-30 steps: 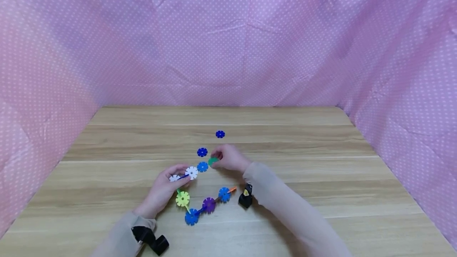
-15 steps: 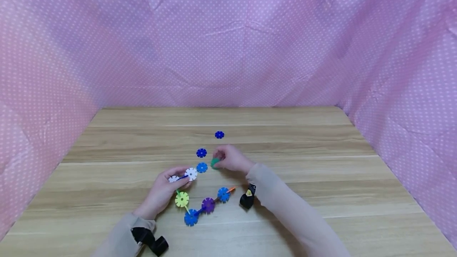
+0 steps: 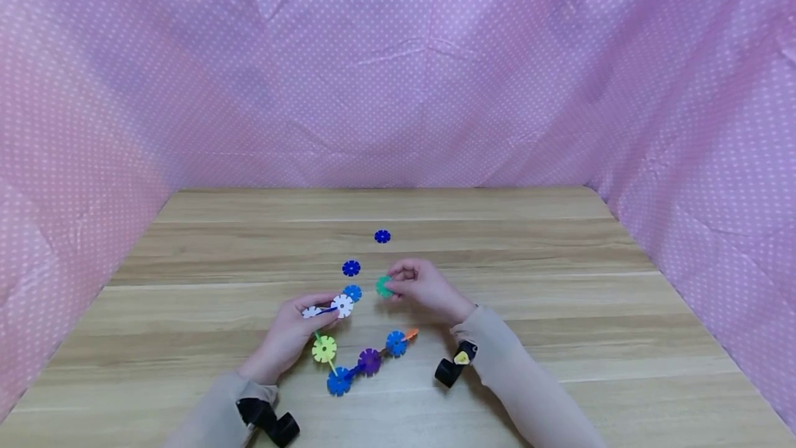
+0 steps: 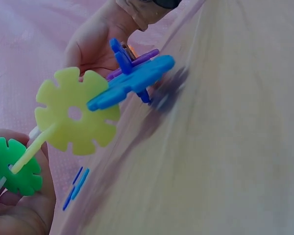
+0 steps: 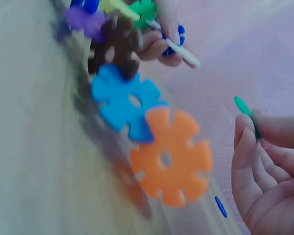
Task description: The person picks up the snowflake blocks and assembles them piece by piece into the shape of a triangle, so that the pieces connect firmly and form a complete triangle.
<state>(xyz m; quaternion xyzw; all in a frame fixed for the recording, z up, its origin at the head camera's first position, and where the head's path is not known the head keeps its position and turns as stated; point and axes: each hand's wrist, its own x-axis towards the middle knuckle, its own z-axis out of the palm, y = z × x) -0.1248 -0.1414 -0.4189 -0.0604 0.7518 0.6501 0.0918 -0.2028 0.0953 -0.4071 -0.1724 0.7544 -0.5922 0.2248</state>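
Left hand (image 3: pixel 292 330): grasping; thumb and fingers hold the chain (image 3: pixel 353 370) at the dark blue link (image 5: pixel 182 34), just beside the white end disc (image 3: pixel 345 302).
Right hand (image 3: pixel 430 290): grasping; thumb and fingers pinch the loose green disc (image 3: pixel 383 287) by its right side, leaving the left side exposed.
Green disc position: above the counter (image 3: pixel 528 240), right of the white end disc and apart from it.
Chain layout: runs toward the near side from the left hand, bends at a blue disc (image 3: pixel 336 377), then goes right to the orange disc (image 5: pixel 186 147); neighbouring discs sit crosswise.
Slot alignment: both faces show to the head camera; for a joint, the green disc probably needs turning crosswise, slot facing slot.
Chain support: the grip beside the white end disc is judged sound; advisable to leave its free slots uncovered.
Push: best straight and even; a twist could loosen neighbouring links.
Spare discs: a lighter blue disc (image 3: pixel 355 290) lies just beyond the white end disc, two dark blue discs (image 3: pixel 351 272) farther off; a raised joint would avoid snagging.
Chain contact: cannot tell which links touch the counter.
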